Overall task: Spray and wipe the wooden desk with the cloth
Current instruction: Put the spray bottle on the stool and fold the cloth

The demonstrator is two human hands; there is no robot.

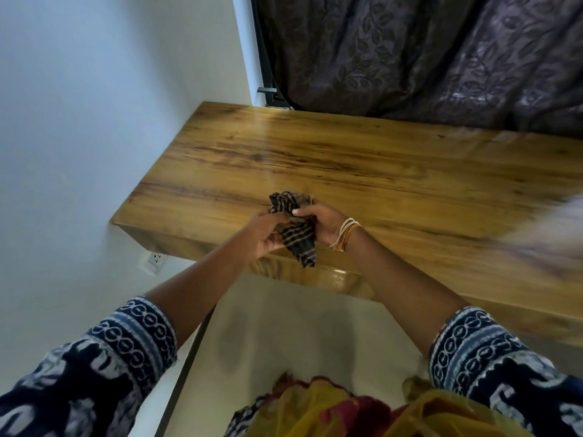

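Wooden desk (362,159) against dark curtain (426,52)

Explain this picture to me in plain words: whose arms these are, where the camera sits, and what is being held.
There is no machine here. The single picture comes from a camera worn on a person's head, looking forward and down, so the arms are that person's own. The left hand and the right hand both grip a crumpled dark striped cloth above the near edge of the long wooden desk. Behind the desk hangs a dark patterned curtain. A white blur at the right edge cannot be identified. No spray bottle shows.
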